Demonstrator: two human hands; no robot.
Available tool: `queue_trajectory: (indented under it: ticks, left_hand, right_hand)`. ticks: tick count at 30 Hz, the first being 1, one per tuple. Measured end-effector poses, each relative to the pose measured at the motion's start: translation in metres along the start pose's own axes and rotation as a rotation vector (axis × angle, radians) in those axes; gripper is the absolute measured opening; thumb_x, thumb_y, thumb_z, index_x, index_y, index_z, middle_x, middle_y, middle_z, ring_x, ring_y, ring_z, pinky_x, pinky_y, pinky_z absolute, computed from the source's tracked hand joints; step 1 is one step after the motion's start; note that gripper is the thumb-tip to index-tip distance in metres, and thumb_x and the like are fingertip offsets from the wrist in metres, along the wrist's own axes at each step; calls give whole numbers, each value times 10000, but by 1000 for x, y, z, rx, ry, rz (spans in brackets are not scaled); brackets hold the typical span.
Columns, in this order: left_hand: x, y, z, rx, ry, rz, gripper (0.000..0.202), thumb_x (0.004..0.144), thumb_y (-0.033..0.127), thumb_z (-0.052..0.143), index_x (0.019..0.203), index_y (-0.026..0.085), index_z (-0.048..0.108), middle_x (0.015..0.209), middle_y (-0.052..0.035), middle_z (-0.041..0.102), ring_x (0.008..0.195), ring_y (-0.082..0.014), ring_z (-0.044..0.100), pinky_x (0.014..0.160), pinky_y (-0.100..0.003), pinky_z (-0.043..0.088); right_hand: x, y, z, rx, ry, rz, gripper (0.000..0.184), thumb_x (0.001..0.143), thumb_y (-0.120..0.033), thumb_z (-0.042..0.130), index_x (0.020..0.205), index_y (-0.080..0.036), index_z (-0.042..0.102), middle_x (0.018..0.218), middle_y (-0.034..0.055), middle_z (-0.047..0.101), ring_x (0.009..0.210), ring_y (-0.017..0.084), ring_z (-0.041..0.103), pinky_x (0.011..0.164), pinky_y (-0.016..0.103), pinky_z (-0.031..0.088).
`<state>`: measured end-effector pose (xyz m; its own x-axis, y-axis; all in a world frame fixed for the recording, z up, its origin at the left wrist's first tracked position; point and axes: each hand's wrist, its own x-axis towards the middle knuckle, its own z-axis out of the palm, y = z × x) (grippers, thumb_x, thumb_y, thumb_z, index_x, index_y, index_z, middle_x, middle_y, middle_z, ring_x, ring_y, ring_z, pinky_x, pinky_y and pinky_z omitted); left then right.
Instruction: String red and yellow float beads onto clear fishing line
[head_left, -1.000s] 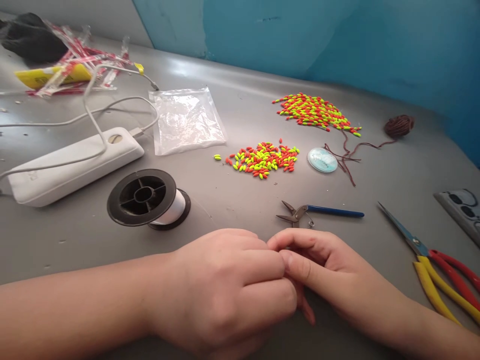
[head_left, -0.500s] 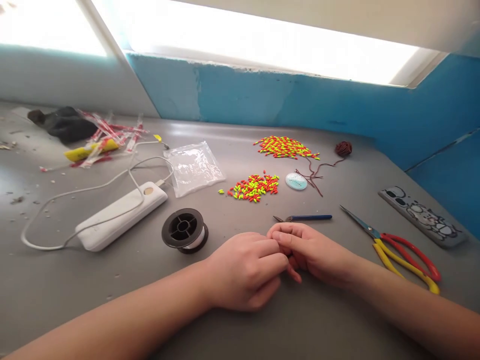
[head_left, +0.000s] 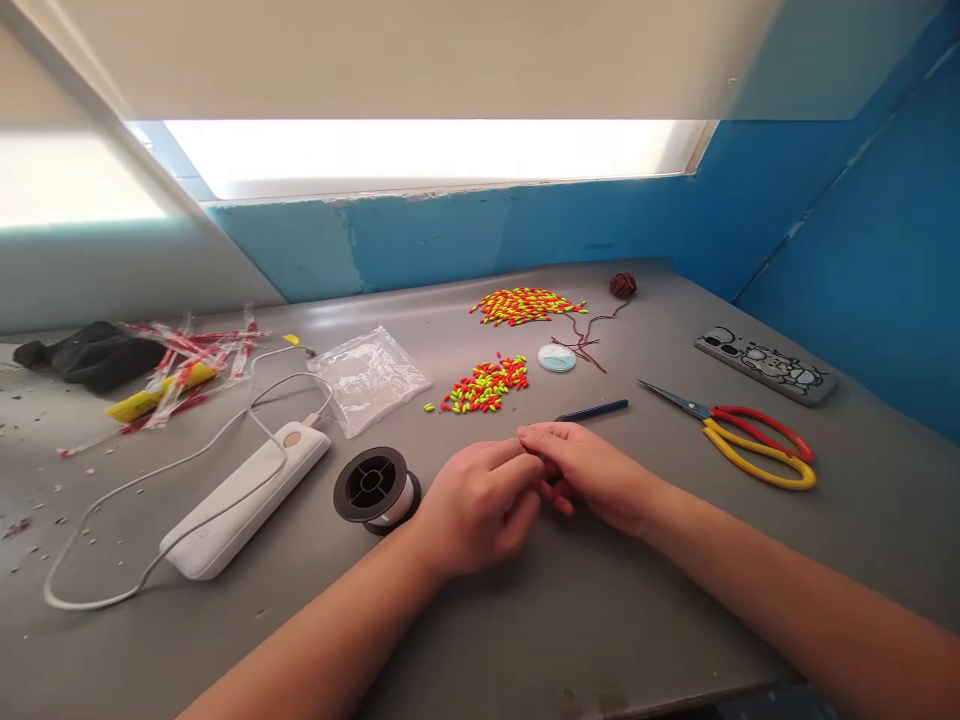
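My left hand (head_left: 484, 505) and my right hand (head_left: 592, 475) meet above the grey table, fingertips together. Both are closed in a pinch, and whatever lies between the fingers is too small or hidden to make out. Just beyond them lies a pair of pliers with a blue handle (head_left: 600, 410), its jaws covered by my right hand. A small pile of red and yellow-green beads (head_left: 487, 385) is spread past my left hand. Beside my left wrist stands a black spool (head_left: 371, 485) wound with clear line.
Farther back lie a larger heap of beads (head_left: 521, 305), a round disc (head_left: 556, 358) and a ball of brown cord (head_left: 622, 285). Scissors (head_left: 720, 425) and a phone (head_left: 765, 365) are on the right. A white power bank (head_left: 247, 500), a plastic bag (head_left: 371, 380) and wrappers (head_left: 187, 360) occupy the left.
The camera view has shifted, so the table's things appear moved. My hands stay joined in the same pinch, now covering the pliers' jaws.
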<state>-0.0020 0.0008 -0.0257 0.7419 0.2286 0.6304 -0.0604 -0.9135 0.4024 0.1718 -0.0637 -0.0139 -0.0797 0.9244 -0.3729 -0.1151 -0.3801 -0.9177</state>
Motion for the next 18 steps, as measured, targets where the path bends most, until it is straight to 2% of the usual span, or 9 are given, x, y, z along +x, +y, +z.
queue_trajectory:
  ticks: [5,8,12,15,18]
  left_hand:
    - [1,5,3,34,8,21,180,895,42,565,934,207,624,834,-14,684,715,-159,601,643,-314,475]
    - [0,6,5,46,35,37,209,931,51,574,1074,178,658,859,-33,721,742,-173,626,689,-332,525]
    - [-2,5,7,50,256,33,370,936,-44,576,1265,105,657,1025,-91,777,927,-170,699,851,-329,591]
    - [-2,6,9,77,370,-43,454,917,-79,606,1289,170,682,1157,-78,804,1089,-185,713,988,-369,601]
    - [-2,9,11,34,412,-163,427,946,-46,628,1267,231,681,1234,-52,810,1146,-182,744,1020,-380,618]
  right_hand:
    - [-4,16,-2,-47,58,-199,450,1037,-588,620,816,-197,600,614,-59,528,472,75,473,447,207,393]
    - [-6,20,-4,-12,89,-239,445,1048,-600,617,919,-181,691,675,-41,576,507,71,506,483,203,425]
    - [-10,17,-6,164,120,-238,393,998,-585,707,967,-193,722,891,23,649,752,143,642,515,210,530]
    - [-13,15,-5,259,142,-216,406,978,-586,730,884,-193,697,975,44,649,800,160,658,518,225,564]
    - [-15,15,-4,287,183,-221,427,974,-603,726,853,-194,704,1039,62,668,829,174,674,537,245,590]
